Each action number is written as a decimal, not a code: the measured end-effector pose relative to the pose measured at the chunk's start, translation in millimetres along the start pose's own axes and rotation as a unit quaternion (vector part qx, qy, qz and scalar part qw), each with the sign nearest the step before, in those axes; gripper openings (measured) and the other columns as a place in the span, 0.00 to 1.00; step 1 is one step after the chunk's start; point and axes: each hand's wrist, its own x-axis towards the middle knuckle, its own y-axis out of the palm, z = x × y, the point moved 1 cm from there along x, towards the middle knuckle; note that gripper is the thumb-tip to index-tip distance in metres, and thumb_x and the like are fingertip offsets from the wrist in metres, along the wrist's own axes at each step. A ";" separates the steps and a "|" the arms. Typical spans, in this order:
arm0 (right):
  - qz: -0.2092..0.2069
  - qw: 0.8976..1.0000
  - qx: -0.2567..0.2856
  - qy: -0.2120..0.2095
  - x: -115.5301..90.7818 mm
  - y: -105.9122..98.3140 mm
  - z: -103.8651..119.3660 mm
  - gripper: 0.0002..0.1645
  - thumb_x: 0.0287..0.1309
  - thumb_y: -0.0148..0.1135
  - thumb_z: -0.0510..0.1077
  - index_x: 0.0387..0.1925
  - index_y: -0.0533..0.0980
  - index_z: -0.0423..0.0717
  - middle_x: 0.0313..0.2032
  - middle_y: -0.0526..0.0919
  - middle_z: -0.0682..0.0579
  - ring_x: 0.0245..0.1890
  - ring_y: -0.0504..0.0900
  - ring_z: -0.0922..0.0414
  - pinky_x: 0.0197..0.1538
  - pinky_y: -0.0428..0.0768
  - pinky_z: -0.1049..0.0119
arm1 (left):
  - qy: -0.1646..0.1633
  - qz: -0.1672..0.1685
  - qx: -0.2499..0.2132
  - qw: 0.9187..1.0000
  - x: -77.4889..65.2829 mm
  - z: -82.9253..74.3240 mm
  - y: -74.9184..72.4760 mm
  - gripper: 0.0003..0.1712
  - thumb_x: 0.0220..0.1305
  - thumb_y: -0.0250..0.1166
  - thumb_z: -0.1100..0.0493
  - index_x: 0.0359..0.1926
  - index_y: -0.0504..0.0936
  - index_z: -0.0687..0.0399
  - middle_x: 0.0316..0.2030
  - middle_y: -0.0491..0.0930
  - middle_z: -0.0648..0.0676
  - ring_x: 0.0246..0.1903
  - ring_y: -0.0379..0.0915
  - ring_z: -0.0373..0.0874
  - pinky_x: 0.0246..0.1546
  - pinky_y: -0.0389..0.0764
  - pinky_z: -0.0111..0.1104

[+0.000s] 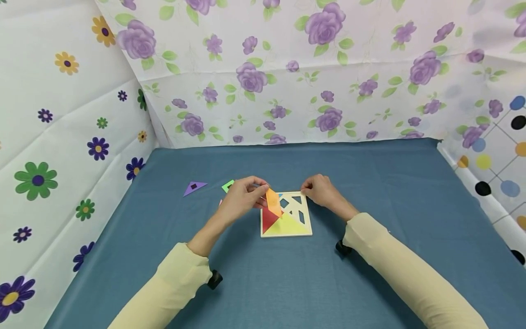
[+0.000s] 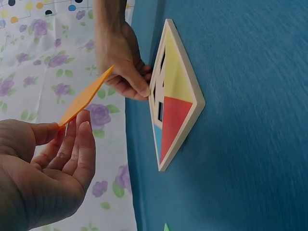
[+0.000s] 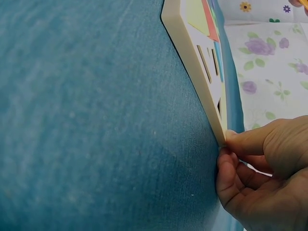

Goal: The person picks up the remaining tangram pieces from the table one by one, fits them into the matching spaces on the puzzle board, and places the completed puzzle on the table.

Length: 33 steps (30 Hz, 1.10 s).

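Observation:
My left hand pinches an orange parallelogram tangram piece between thumb and fingertips, tilted above the left part of the wooden tangram board. At the board's far right corner, my right hand grips the edge with thumb and fingers, seen closely in the right wrist view. A yellow triangle and a red triangle lie in the board, with a blue piece beside the red one in the left wrist view. Several dark cut-outs show in the board's far right part.
Left of the board, a purple triangle with a dark square mark lies on the blue cloth. A green piece and a bit of pink show partly behind my left hand. Flowered sheets hang behind the table.

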 end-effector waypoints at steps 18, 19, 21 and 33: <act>0.003 1.000 0.007 -0.003 1.1 -1.1 -1.6 0.07 0.69 0.65 0.36 0.36 0.88 0.39 0.30 0.86 0.48 0.21 0.76 0.57 0.29 0.74 0.63 | 0.010 0.008 0.016 1.000 13.2 2.3 23.5 0.10 0.75 0.64 0.61 0.50 0.84 0.64 0.36 0.85 0.59 0.36 0.86 0.60 0.41 0.87 0.46; 0.005 1.000 0.007 -0.002 1.4 -1.5 -1.7 0.07 0.69 0.65 0.36 0.37 0.88 0.39 0.29 0.86 0.48 0.21 0.76 0.57 0.29 0.74 0.63 | 0.010 0.009 0.014 1.000 13.6 2.7 24.7 0.11 0.75 0.64 0.61 0.50 0.84 0.64 0.36 0.85 0.60 0.37 0.86 0.61 0.42 0.87 0.47; 0.009 1.000 0.006 0.002 1.9 -2.2 -1.8 0.07 0.69 0.65 0.36 0.37 0.87 0.39 0.28 0.85 0.48 0.21 0.75 0.57 0.28 0.73 0.64 | 0.010 0.011 0.011 1.000 14.4 3.4 27.0 0.11 0.75 0.64 0.61 0.50 0.84 0.64 0.36 0.85 0.60 0.37 0.86 0.62 0.43 0.86 0.50; 0.012 1.000 0.003 0.003 1.9 -3.3 -1.3 0.08 0.70 0.65 0.36 0.35 0.87 0.39 0.26 0.83 0.47 0.20 0.73 0.58 0.27 0.70 0.65 | 0.020 0.030 0.001 0.999 22.3 5.4 42.8 0.10 0.75 0.64 0.61 0.49 0.84 0.65 0.34 0.85 0.60 0.35 0.86 0.60 0.41 0.87 0.46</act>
